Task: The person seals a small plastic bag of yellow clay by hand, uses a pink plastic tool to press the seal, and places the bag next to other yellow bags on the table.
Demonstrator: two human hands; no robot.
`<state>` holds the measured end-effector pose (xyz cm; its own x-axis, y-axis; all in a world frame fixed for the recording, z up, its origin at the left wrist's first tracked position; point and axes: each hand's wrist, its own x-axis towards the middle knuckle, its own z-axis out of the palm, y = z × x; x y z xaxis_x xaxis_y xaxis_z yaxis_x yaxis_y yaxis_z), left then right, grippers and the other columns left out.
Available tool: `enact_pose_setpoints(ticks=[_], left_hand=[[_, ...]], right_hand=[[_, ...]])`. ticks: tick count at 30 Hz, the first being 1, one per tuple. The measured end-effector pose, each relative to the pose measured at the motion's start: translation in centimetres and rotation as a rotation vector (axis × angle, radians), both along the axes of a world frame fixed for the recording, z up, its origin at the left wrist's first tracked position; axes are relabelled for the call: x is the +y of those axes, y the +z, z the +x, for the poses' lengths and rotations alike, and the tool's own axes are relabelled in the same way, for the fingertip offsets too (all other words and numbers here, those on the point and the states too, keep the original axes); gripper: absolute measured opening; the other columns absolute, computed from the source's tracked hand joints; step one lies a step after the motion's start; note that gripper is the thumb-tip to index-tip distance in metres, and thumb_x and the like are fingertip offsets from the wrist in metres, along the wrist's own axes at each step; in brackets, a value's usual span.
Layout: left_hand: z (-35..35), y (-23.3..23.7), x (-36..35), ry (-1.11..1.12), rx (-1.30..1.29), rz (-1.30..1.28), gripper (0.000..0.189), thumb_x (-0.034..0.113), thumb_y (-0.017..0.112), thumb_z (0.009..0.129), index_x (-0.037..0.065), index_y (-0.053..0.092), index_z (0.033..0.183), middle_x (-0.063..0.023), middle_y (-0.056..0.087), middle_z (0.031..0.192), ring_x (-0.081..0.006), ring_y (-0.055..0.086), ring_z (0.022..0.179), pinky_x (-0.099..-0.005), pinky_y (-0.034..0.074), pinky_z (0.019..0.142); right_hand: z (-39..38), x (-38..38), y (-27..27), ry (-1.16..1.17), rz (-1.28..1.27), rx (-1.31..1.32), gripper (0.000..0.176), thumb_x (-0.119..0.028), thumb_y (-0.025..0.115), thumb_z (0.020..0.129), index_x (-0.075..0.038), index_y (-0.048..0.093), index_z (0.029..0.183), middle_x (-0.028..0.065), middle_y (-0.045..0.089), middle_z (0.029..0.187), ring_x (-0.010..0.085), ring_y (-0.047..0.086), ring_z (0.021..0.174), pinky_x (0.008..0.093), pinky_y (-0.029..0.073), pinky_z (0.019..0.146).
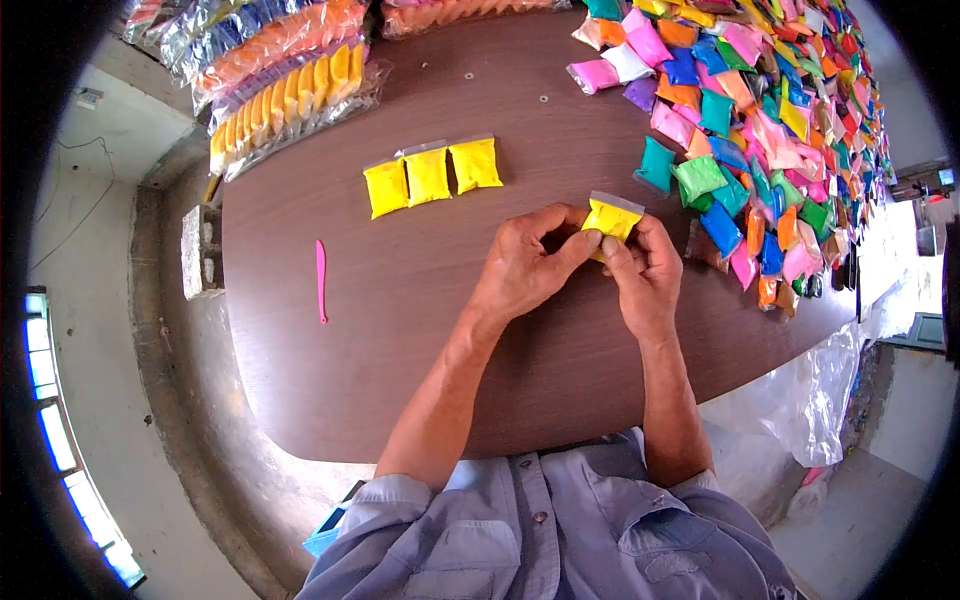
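Note:
Both my hands pinch a small clear packet with a yellow filling [612, 218], held over the right half of the brown table [400, 300]. My left hand [530, 255] grips its left side with thumb and fingers. My right hand [645, 270] closes on its right side and lower edge, and the thumbs nearly meet at the front. To the left, three more yellow packets [428, 175] lie side by side in a row on the table. A pink plastic stick, like a modelling knife [321, 280], rests farther left.
A large heap of packets in many colours [770, 150] covers the table's right side, close to my right hand. At the back left lie clear bags of yellow packets [290, 95] and orange packets [285, 45]. Clear plastic sheeting [815, 395] hangs by the right edge.

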<state>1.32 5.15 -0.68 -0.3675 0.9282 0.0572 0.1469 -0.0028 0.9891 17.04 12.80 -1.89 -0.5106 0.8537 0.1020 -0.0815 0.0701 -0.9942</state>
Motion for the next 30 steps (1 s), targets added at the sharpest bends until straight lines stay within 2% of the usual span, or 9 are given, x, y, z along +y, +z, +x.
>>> enact_pose_setpoints(ticks=[6,10,12,15,22,24,30], left_hand=[[-0.1,0.3,-0.3,-0.001,0.075,-0.085,0.017,0.013,0.075,0.092,0.001,0.072,0.103,-0.0027,0.071,0.085,-0.0063,0.06,0.08,-0.0246,0.051,0.071],[0.0,0.4,-0.3,-0.03,0.078,-0.066,0.016,0.013,0.074,0.092,0.001,0.072,0.102,0.0,0.068,0.083,-0.005,0.058,0.077,-0.0238,0.049,0.068],[0.2,0.0,-0.1,-0.013,-0.058,0.062,0.015,0.014,0.072,0.094,0.001,0.071,0.1,0.0024,0.065,0.08,-0.0045,0.055,0.074,-0.024,0.048,0.065],[-0.1,-0.2,-0.2,-0.022,0.012,-0.006,0.015,0.014,0.071,0.095,0.0,0.071,0.099,0.0032,0.064,0.08,-0.0047,0.054,0.073,-0.0241,0.046,0.063],[0.1,0.3,-0.3,-0.001,0.015,-0.013,0.015,0.014,0.072,0.095,0.0,0.071,0.1,0.0023,0.065,0.081,-0.0049,0.055,0.074,-0.0237,0.046,0.064],[0.6,0.2,0.0,0.023,-0.08,0.086,0.016,0.014,0.072,0.095,0.0,0.072,0.102,0.0017,0.067,0.083,-0.0051,0.057,0.076,-0.0234,0.047,0.065],[-0.1,-0.2,-0.3,-0.006,-0.021,0.015,0.019,0.017,0.073,0.096,0.001,0.073,0.105,0.0006,0.069,0.085,-0.0057,0.06,0.078,-0.0237,0.05,0.069]], right_hand=[[0.2,0.1,0.0,-0.065,0.021,-0.065,0.026,-0.008,0.066,0.097,0.001,0.06,0.121,-0.0021,0.061,0.093,0.001,0.053,0.078,0.0181,0.045,0.065],[0.2,0.1,-0.4,-0.073,0.023,0.039,0.022,-0.009,0.067,0.097,0.0,0.062,0.117,-0.0046,0.056,0.088,0.0002,0.048,0.073,0.0184,0.042,0.062],[0.0,-0.2,-0.4,-0.058,0.024,0.047,0.022,-0.01,0.067,0.098,0.0,0.062,0.117,-0.0054,0.055,0.086,-0.0002,0.046,0.071,0.0181,0.041,0.061],[0.3,-0.2,-0.5,-0.035,0.045,0.005,0.021,-0.01,0.067,0.098,0.0,0.062,0.116,-0.0064,0.055,0.085,-0.001,0.044,0.07,0.0176,0.038,0.06],[0.3,-0.2,0.0,-0.055,-0.002,-0.023,0.016,-0.008,0.067,0.097,0.0,0.065,0.112,-0.0074,0.053,0.084,-0.0018,0.042,0.07,0.0164,0.035,0.059],[0.3,-0.2,-0.1,-0.037,0.018,-0.003,0.015,-0.007,0.066,0.098,-0.001,0.065,0.112,-0.0076,0.053,0.083,-0.0018,0.042,0.069,0.0163,0.035,0.059],[0.3,-0.4,0.1,0.007,0.034,0.018,0.013,-0.004,0.065,0.098,-0.001,0.066,0.111,-0.0081,0.054,0.08,-0.0023,0.044,0.069,0.0159,0.036,0.059]])
